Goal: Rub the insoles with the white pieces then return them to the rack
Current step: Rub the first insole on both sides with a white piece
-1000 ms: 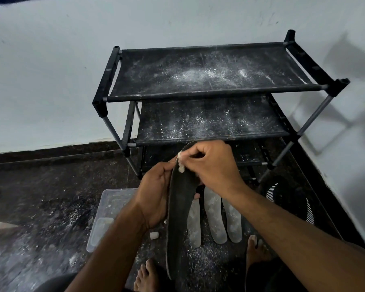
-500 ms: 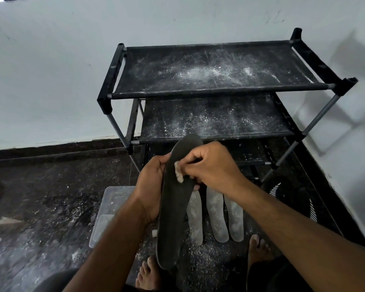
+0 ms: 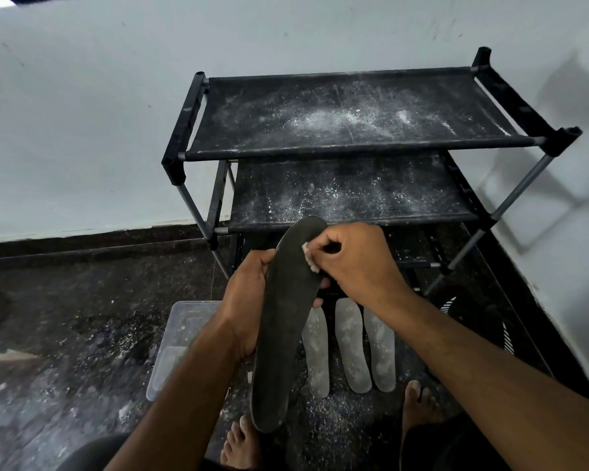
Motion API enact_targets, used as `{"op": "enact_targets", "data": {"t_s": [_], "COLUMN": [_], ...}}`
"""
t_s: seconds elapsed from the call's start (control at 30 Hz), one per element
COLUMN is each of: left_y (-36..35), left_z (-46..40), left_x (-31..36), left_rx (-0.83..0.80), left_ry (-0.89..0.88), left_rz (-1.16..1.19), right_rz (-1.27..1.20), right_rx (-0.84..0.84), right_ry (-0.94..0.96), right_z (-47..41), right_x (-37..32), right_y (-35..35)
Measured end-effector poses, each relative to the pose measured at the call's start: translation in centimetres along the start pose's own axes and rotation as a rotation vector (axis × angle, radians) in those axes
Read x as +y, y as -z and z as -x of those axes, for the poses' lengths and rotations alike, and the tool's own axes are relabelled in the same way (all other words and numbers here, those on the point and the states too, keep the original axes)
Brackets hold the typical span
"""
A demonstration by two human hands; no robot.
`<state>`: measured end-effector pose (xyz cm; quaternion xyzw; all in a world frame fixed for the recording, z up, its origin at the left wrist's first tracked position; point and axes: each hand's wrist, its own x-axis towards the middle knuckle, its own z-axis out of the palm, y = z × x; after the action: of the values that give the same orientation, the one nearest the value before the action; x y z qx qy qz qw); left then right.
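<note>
Head view: right hand [image 3: 352, 263] presses white piece [image 3: 309, 258] against insole [image 3: 281, 321].

No legible text or labels.

Pale wall [image 3: 82, 113] fills upper frame; dark speckled floor [image 3: 65, 317] below, dusted with white powder.

Both bare forearms reach in from the near edge and meet in the middle. The left hand [image 3: 247, 300] is cupped with its back turned left, thumb on the near face and fingertips curling out past the right edge of what it grips. The right hand [image 3: 356, 263], knuckles up, has its fingers bent tight in a pinch. Two bare feet [image 3: 419, 402] show at the near edge.
</note>
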<state>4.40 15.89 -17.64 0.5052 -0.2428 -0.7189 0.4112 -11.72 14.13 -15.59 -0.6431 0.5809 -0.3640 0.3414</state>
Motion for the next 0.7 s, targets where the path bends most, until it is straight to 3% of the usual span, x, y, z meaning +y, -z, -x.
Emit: {"op": "enact_targets", "data": {"t_s": [0.1,0.2,0.27,0.47,0.63,0.7], "left_y": [0.0,0.7,0.9,0.4,1.7,1.9], "left_z": [-0.1,-0.6,-0.5,-0.5,-1.0,-1.2], "left_x": [0.0,-0.3,-0.3,0.0,-0.1,-0.1], "left_rx": [-0.009,0.047,0.042,-0.061,-0.048,-0.043], "left_ry": [-0.004,-0.047,-0.068,-0.002,-0.001,0.004], "left_rz": [0.005,-0.07,-0.101,0.046,-0.005,0.018], "right_rz": [0.003,0.047,0.066,0.084,0.142,0.128], "right_rx": [0.061,-0.226,-0.315,0.04,-0.295,-0.303], "right_ry": [0.018,-0.002,0.022,0.066,0.184,0.199], "right_z": [0.1,0.8,0.9,-0.1,1.7,1.5], "right_x": [-0.1,-0.2,-0.3,0.3,-0.6,-0.7], "right_y": [0.3,-0.6,-0.7,0.2,-1.6,-1.5]}}
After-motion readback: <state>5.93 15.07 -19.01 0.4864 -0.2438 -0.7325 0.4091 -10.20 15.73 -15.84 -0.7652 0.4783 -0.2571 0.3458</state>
